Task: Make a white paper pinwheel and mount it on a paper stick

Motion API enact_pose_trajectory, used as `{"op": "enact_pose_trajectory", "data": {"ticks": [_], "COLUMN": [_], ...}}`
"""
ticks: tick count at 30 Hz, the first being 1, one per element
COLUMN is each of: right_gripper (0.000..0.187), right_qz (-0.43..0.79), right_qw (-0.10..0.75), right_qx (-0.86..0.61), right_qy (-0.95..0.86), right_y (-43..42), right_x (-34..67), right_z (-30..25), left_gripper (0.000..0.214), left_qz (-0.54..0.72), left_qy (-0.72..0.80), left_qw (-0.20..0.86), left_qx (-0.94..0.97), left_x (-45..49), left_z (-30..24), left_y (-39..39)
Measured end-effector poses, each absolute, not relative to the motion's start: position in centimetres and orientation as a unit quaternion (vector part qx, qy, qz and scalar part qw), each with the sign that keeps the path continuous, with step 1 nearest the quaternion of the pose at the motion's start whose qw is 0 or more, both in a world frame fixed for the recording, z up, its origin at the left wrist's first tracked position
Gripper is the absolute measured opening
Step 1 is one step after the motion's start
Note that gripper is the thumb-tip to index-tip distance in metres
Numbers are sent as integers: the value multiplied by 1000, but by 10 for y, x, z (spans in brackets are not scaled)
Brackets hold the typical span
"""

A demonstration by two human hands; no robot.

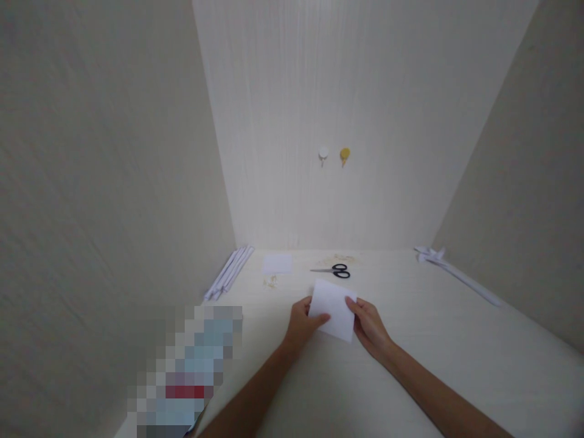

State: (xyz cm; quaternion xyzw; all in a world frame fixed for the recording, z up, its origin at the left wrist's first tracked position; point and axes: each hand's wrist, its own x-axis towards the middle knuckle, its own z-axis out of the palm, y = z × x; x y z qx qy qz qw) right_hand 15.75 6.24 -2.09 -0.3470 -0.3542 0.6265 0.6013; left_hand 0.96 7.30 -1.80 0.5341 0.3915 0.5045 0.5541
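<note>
A white sheet of paper (334, 307) is held just above the pale desk (410, 365), between both hands. My left hand (303, 322) pinches its left edge, thumb on top. My right hand (369, 325) grips its right edge with fingers closed round it. Black-handled scissors (335, 271) lie on the desk a little beyond the paper, apart from both hands.
A small white paper square (277, 263) and some tiny scraps (271, 283) lie at the back left. Rolled white paper strips (228, 274) lean along the left wall. Folded white paper pieces (451, 274) lie by the right wall. Two round hooks (334, 156) sit on the back wall.
</note>
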Motion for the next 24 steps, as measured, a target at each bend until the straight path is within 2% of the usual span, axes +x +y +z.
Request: {"op": "enact_pose_trajectory", "data": {"ticks": [6,15,24], "right_gripper": [21,21,21], "right_qz": [622,627,613], "right_qw": [599,587,575], "right_qx": [-344,-330,-347], "right_qy": [-369,-392,-416], "right_y": [63,63,60], "right_x": [158,158,159], "right_z": [-23,-22,-22], "left_gripper": [31,36,35], "left_qz": [549,548,483], "left_qy": [467,458,403], "left_qw": [480,505,581], "left_qx": [501,485,517], "left_x": [7,5,4], "left_z": [-17,-19,-11], "left_y": [75,77,72]}}
